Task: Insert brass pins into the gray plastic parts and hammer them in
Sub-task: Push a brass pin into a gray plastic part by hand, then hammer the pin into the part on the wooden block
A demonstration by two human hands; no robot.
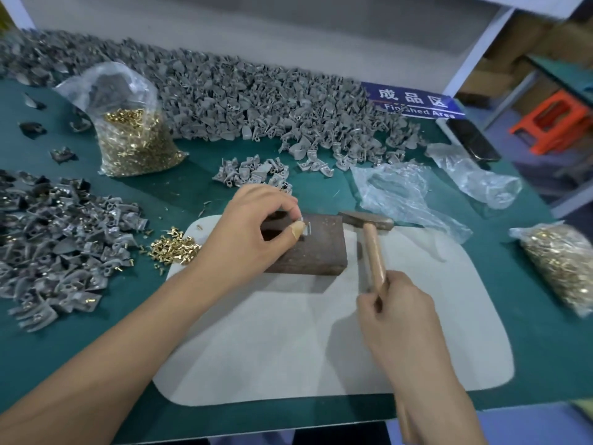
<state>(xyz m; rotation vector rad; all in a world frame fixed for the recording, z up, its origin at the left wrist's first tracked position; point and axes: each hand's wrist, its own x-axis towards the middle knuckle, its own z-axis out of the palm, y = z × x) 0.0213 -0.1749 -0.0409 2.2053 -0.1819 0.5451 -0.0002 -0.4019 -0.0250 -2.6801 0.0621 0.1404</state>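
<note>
My left hand (253, 229) pinches a small gray plastic part (304, 225) between thumb and fingers on top of a rusty brown metal block (317, 248). My right hand (398, 313) grips the wooden handle of a hammer (373, 248). The hammer's steel head hangs just right of the block's far corner. Whether a pin sits in the held part is hidden by my fingers. A loose heap of brass pins (173, 247) lies left of the block.
The block stands on a pale pad (288, 342) on a green table. Gray parts (64, 245) are heaped at left and along the back (240, 101). Bags of pins (134, 136) stand back left and at the right edge (564, 264). Crumpled plastic bags (404, 194) lie behind the hammer.
</note>
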